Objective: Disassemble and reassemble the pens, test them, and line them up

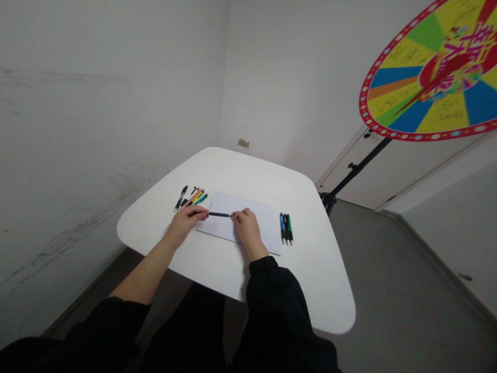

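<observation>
Over the white rectangular paper (268,228) on the rounded white tabletop (318,280), your left hand (183,224) and right hand (248,230) pinched a slim black pen (219,214) at opposite ends, apparently working its tip, which next called for steadiness.

Looks like a small office-type room: white surface (252,168) with paper (266,225) and pens (286,228) on it, scuffed wall (89,114) left of the surface, colourful spinner wheel (417,93) to its right.

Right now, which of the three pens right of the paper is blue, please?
The leftmost pen; the middle pen is black, the rightmost pen green.
</observation>
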`<action>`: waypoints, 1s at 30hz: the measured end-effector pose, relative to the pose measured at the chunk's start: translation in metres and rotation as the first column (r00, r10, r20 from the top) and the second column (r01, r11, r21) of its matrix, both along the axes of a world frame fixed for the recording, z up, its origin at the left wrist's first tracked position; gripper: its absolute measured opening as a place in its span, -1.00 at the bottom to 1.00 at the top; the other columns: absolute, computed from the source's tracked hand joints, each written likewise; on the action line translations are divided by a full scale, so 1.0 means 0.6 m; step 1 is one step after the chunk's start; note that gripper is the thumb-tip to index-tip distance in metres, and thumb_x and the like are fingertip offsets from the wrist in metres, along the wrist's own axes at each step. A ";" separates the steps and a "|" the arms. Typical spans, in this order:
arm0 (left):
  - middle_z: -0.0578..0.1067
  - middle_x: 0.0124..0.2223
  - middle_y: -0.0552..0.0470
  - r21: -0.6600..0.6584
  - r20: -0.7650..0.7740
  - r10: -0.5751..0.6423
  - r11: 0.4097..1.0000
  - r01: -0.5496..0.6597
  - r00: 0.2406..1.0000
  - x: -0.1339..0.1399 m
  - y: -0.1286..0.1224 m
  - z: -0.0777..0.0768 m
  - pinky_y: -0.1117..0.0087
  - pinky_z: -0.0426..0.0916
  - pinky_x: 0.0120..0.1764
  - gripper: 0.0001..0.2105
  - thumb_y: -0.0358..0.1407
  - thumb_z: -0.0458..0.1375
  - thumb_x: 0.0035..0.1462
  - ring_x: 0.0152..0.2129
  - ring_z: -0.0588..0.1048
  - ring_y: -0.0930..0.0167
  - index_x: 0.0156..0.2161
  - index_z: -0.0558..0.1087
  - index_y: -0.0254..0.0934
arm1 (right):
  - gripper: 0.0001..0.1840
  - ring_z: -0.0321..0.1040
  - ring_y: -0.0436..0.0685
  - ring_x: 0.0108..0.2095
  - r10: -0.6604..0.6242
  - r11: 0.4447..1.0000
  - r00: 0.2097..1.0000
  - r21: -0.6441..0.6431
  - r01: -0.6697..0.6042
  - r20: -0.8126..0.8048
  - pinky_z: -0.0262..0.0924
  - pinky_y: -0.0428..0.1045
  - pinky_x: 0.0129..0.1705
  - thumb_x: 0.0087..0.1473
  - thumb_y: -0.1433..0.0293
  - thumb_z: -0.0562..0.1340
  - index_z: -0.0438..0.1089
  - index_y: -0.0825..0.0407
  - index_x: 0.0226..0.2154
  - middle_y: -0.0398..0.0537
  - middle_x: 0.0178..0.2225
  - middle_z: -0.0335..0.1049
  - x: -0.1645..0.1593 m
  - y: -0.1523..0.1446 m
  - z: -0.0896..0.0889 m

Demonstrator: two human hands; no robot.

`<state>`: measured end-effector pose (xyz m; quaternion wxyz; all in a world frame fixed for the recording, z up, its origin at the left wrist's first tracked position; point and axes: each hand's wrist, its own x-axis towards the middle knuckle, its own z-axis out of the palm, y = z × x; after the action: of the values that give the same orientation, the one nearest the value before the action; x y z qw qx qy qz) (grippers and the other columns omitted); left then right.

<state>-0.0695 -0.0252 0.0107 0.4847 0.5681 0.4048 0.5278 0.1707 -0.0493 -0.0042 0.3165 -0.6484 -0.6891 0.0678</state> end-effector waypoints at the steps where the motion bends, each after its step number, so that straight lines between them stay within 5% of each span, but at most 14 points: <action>1: 0.66 -0.24 -0.08 0.001 -0.004 0.001 1.000 -0.001 1.000 0.000 -0.001 0.001 0.19 0.58 -0.10 -0.75 -0.17 0.42 -0.06 -0.31 0.64 0.27 -0.27 0.66 -0.25 | -0.80 0.35 0.20 -0.09 0.002 1.000 1.000 0.000 -0.002 -0.007 0.23 0.04 -0.01 0.27 0.45 0.28 0.63 0.00 -0.12 0.04 -0.16 0.46 0.000 0.000 -0.001; 11: 0.66 -0.23 -0.11 0.008 -0.029 0.008 1.000 -0.008 1.000 -0.001 0.001 -0.001 0.15 0.59 -0.09 -0.73 -0.14 0.42 -0.04 -0.28 0.65 0.24 -0.26 0.66 -0.27 | -0.88 0.37 0.19 -0.13 0.013 0.999 0.993 0.040 -0.008 -0.118 0.26 0.07 -0.03 0.18 0.48 0.32 0.58 0.00 -0.24 0.02 -0.19 0.45 0.004 0.004 -0.009; 22: 0.66 -0.17 -0.11 -0.016 -0.017 0.036 0.999 -0.036 0.999 0.000 -0.003 0.007 0.14 0.57 -0.04 -0.74 -0.16 0.42 -0.06 -0.26 0.66 0.25 -0.27 0.66 -0.27 | -0.94 0.38 0.21 -0.17 -0.011 1.000 0.975 0.014 0.015 -0.223 0.24 0.09 -0.06 0.08 0.47 0.33 0.53 0.00 -0.40 0.00 -0.29 0.51 0.022 -0.016 0.015; 30: 0.66 -0.15 -0.13 -0.010 -0.067 0.059 0.998 -0.060 0.996 -0.002 -0.005 0.010 0.17 0.58 -0.09 -0.76 -0.18 0.39 -0.01 -0.24 0.65 0.23 -0.24 0.66 -0.26 | -0.71 0.48 0.16 -0.27 0.046 0.999 0.684 0.036 -0.028 -0.728 0.34 0.04 -0.18 0.01 0.12 0.35 0.54 -0.01 -0.33 -0.05 -0.32 0.60 0.016 -0.030 0.049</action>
<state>-0.0709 -0.0281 0.0169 0.4585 0.5700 0.4406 0.5203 0.1801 -0.0676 0.0253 0.5696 -0.5506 -0.5207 0.3183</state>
